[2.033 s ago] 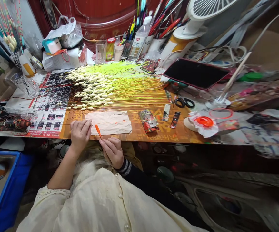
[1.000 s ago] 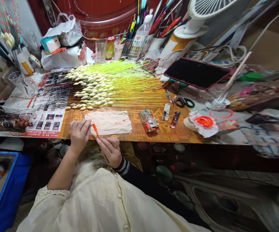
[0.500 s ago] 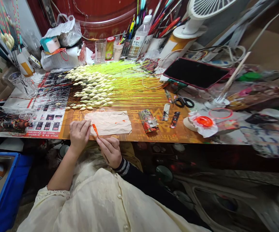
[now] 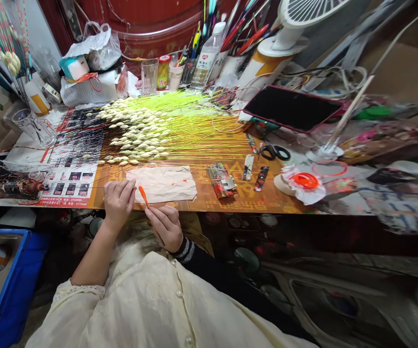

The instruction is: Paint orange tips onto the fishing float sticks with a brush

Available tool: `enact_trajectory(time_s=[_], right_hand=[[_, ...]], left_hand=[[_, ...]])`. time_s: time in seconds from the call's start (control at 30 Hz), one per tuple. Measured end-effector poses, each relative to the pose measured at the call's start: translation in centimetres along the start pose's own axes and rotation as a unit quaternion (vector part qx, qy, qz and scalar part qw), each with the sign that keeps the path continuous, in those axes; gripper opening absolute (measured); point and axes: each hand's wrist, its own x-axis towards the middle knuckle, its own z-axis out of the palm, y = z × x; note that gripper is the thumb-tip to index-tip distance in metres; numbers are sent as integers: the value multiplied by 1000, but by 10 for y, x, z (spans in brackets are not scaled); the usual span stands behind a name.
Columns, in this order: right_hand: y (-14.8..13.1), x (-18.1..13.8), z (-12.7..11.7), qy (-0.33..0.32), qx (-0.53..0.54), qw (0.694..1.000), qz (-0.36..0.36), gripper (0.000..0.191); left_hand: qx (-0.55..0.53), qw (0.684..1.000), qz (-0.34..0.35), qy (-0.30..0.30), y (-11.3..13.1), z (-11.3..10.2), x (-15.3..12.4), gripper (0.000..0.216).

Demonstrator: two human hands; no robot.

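Orange stem (image 4: 143, 195), lower end hidden

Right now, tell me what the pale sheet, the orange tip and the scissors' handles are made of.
The pale sheet looks like soft cloth or chamois: matte and creased, though paper is possible. The orange tip looks like smooth, slightly glossy plastic. The scissors' black loop handles look like moulded plastic or rubber, with a dull finish.

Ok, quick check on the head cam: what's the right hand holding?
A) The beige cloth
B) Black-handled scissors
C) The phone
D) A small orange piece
D. The right hand pinches the small orange piece at its lower end in its fingertips, with the upper end over the beige cloth.
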Motion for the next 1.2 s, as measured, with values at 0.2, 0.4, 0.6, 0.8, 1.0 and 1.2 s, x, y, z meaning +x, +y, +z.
enact_trajectory(time_s=[0.2, 0.4, 0.6, 0.8, 1.0, 1.2], right_hand=[[1, -1, 1, -8, -14, 1000, 2, 56], [0, -1, 1, -16, -19, 1000, 2, 55], [0, 0, 1, -14, -18, 1000, -1, 56], [0, -2, 1, -22, -23, 999, 3, 54], [1, -4, 2, -31, -28, 999, 6, 54], [1, -3, 1, -21, -26, 999, 3, 53]], left_hand=[[-9, 1000, -9, -9, 0, 0, 0, 27], [-24, 999, -23, -15, 0, 1, -2, 29], [-20, 1000, -18, -13, 0, 1, -1, 28], [-16, 1000, -13, -11, 0, 1, -2, 28], [-7, 1000, -16, -16, -1, 1, -2, 28], [-15, 1000, -19, -16, -1, 1, -2, 28]])
